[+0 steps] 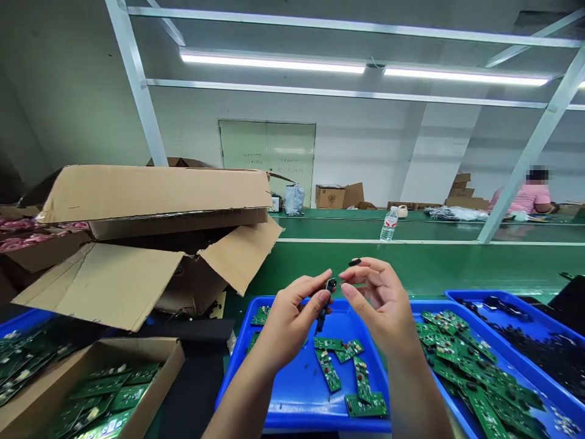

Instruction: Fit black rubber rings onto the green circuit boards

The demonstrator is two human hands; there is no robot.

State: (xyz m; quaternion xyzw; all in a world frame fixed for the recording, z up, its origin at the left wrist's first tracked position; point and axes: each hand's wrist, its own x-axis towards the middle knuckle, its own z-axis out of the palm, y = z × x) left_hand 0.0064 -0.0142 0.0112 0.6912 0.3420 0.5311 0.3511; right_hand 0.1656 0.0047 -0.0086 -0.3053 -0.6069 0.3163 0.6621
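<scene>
My left hand [292, 314] is raised over a blue tray [297, 390], its thumb and forefinger pinched on a small black part [328, 291] that hangs down from them. My right hand [379, 302] is just to its right, fingers curled, pinching another small black piece [354, 263] at the fingertips. The two hands nearly touch at the fingertips. Several green circuit boards [347, 369] lie loose in the tray below.
A second blue tray [461, 366] of green boards sits to the right, and a third [516, 317] holds black parts. Open cardboard boxes [137, 244] stand at left, one [105, 396] filled with boards. A water bottle [389, 224] stands on the green conveyor. A person in pink sits far right.
</scene>
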